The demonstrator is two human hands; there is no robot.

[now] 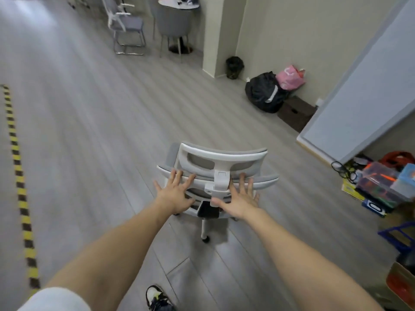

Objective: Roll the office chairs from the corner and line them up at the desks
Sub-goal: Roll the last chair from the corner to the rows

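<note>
- Risk: the office chair (215, 176) stands on open floor (89, 131), with no desk in view; an uneven push may swivel it toward the clutter (381, 185) at right.
- Cause: flat palms give no grip on the backrest.
- Left hand (174, 191): fingers spread wide, pressing the backrest's top edge.
- Right hand (241, 199): fingers spread wide, pressing beside the headrest bracket (219, 181).

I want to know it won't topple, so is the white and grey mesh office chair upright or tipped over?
Upright. The white and grey mesh office chair stands with its headrest on top and a caster down on the grey floor.
</note>
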